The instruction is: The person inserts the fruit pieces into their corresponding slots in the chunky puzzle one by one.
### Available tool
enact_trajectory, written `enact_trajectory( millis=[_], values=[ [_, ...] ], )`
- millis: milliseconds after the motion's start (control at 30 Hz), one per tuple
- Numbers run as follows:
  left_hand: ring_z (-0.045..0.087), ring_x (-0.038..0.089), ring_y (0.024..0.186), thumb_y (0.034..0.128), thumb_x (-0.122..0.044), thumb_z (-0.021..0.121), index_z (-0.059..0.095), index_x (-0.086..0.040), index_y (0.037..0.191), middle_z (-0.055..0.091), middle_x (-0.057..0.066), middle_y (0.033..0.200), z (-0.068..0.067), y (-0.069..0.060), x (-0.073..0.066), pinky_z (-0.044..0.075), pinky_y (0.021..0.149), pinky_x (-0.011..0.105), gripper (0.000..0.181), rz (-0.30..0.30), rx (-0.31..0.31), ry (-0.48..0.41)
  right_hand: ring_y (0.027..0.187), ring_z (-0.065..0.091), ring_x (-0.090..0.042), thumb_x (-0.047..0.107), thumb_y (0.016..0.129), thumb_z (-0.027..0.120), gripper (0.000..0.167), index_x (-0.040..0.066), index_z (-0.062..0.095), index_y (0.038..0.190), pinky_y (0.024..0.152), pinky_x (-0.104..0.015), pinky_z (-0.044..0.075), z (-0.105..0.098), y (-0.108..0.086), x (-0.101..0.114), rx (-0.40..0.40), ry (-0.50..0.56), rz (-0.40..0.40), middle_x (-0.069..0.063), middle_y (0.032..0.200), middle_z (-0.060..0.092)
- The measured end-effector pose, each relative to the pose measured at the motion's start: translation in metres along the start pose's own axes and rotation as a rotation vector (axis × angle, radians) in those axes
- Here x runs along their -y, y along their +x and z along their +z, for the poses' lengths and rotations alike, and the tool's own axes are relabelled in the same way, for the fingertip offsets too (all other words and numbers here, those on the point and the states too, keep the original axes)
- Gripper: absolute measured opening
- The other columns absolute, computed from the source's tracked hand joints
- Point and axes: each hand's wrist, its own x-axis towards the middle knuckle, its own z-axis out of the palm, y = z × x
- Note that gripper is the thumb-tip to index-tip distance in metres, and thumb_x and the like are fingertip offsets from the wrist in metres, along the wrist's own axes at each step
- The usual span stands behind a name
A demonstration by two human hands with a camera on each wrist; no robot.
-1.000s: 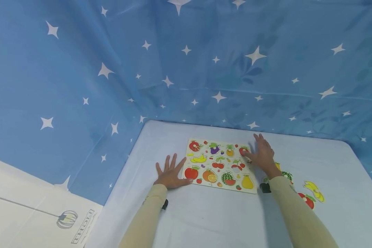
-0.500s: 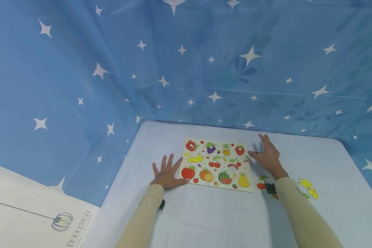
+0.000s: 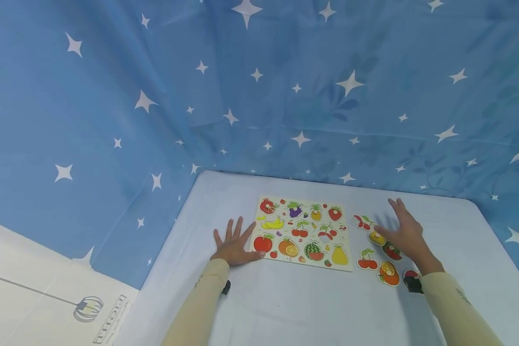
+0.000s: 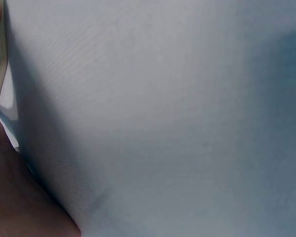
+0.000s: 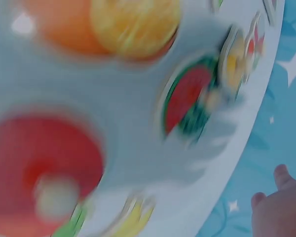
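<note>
A fruit puzzle board (image 3: 285,234) lies on the white table. My left hand (image 3: 234,247) rests at its left edge, fingers spread, the thumb at the lower left corner. To the board's right, my right hand (image 3: 404,235) hovers over loose fruit pieces, fingers apart and holding nothing. Below it lie a yellow piece (image 3: 376,238) near the thumb and a watermelon piece (image 3: 391,251). Around these are a cherry piece (image 3: 367,260), a red-and-white cherry piece (image 3: 361,221) and an orange piece (image 3: 388,274). In the right wrist view, a blurred apple piece (image 5: 34,153) has a pale knob.
A banana piece (image 5: 134,218) shows low in the right wrist view. Blue cloth (image 3: 302,96) with white stars hangs behind and left of the table (image 3: 285,307). A white panel (image 3: 34,288) with a printed lamp stands at the lower left.
My right hand has moved from the strawberry at the board's upper right corner rightward, over the loose pieces. My left hand stays at the board's left edge.
</note>
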Motion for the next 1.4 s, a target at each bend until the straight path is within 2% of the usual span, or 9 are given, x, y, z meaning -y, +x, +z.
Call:
enact_trajectory(
  millis=[133, 267, 433, 567, 667, 833, 1033, 1133, 1400],
  values=[
    [-0.016, 0.037, 0.163, 0.0865, -0.078, 0.066, 0.015, -0.038, 0.173, -0.008, 0.005, 0.18, -0.006, -0.003, -0.004, -0.017, 0.117, 0.076, 0.108, -0.004, 0.026, 0.006, 0.153, 0.006, -0.063, 0.024, 0.099, 0.077, 0.1, 0.003, 0.011, 0.171, 0.107, -0.089, 0.009, -0.012, -0.021, -0.02, -0.004, 0.018, 0.003, -0.032, 0.173, -0.003],
    [-0.011, 0.04, 0.163, 0.0869, -0.075, 0.068, 0.02, -0.033, 0.173, -0.003, 0.009, 0.18, -0.014, -0.006, -0.008, -0.015, 0.117, 0.076, 0.107, 0.004, 0.028, -0.01, 0.153, 0.005, -0.064, 0.02, 0.101, 0.074, 0.095, 0.002, 0.011, 0.17, 0.106, -0.087, 0.018, -0.024, -0.04, -0.033, 0.027, 0.047, 0.069, -0.035, 0.172, 0.0],
    [-0.012, 0.041, 0.162, 0.0876, -0.073, 0.068, 0.019, -0.032, 0.173, -0.004, 0.011, 0.18, -0.012, -0.007, -0.007, -0.016, 0.117, 0.076, 0.107, 0.006, 0.038, -0.014, 0.141, 0.023, -0.071, 0.016, 0.103, 0.069, 0.087, 0.0, 0.014, 0.169, 0.1, -0.086, 0.032, -0.035, -0.061, -0.05, 0.077, 0.02, 0.158, -0.047, 0.158, 0.022],
    [-0.013, 0.041, 0.162, 0.0876, -0.074, 0.067, 0.017, -0.032, 0.174, -0.005, 0.01, 0.18, -0.006, -0.004, -0.002, -0.018, 0.116, 0.076, 0.108, 0.015, 0.022, -0.012, 0.132, 0.034, -0.07, 0.01, 0.102, 0.067, 0.08, -0.004, 0.02, 0.166, 0.096, -0.085, 0.038, -0.038, -0.071, -0.061, 0.065, -0.001, 0.151, -0.048, 0.149, 0.034],
    [-0.011, 0.042, 0.162, 0.0864, -0.073, 0.07, 0.021, -0.031, 0.173, -0.003, 0.012, 0.18, -0.005, -0.004, -0.001, -0.018, 0.115, 0.077, 0.108, 0.027, 0.001, -0.036, 0.128, 0.04, -0.067, 0.003, 0.1, 0.068, 0.073, -0.008, 0.029, 0.161, 0.096, -0.084, 0.04, -0.037, -0.077, -0.067, 0.023, -0.02, 0.104, -0.046, 0.145, 0.04],
    [-0.011, 0.042, 0.162, 0.0856, -0.075, 0.069, 0.02, -0.032, 0.173, -0.005, 0.011, 0.18, -0.009, -0.005, -0.003, -0.015, 0.116, 0.078, 0.109, 0.018, 0.022, -0.022, 0.12, 0.048, -0.061, -0.002, 0.099, 0.066, 0.063, -0.011, 0.039, 0.155, 0.094, -0.078, 0.046, -0.035, -0.085, -0.073, -0.006, -0.029, 0.057, -0.042, 0.136, 0.049],
    [-0.009, 0.041, 0.163, 0.087, -0.074, 0.069, 0.021, -0.033, 0.173, -0.003, 0.011, 0.18, -0.014, -0.007, -0.008, -0.011, 0.117, 0.078, 0.107, 0.003, 0.035, 0.003, 0.11, 0.056, -0.056, -0.003, 0.097, 0.066, 0.057, -0.013, 0.045, 0.149, 0.085, -0.067, 0.058, -0.032, -0.09, -0.08, 0.023, -0.048, 0.073, -0.039, 0.124, 0.058],
    [-0.009, 0.041, 0.163, 0.0874, -0.073, 0.069, 0.021, -0.032, 0.173, -0.002, 0.011, 0.18, -0.017, -0.009, -0.01, -0.01, 0.118, 0.078, 0.106, 0.0, 0.04, 0.003, 0.106, 0.058, -0.054, -0.006, 0.096, 0.067, 0.056, -0.014, 0.046, 0.147, 0.085, -0.064, 0.059, -0.029, -0.09, -0.084, 0.023, -0.058, 0.082, -0.038, 0.12, 0.061],
    [-0.009, 0.042, 0.162, 0.0881, -0.074, 0.067, 0.02, -0.031, 0.173, -0.003, 0.012, 0.18, -0.015, -0.007, -0.009, -0.011, 0.117, 0.078, 0.106, 0.011, 0.04, 0.005, 0.102, 0.06, -0.053, -0.011, 0.092, 0.068, 0.055, -0.016, 0.048, 0.143, 0.089, -0.07, 0.055, -0.025, -0.092, -0.089, 0.0, -0.078, 0.095, -0.038, 0.115, 0.062]
  ],
)
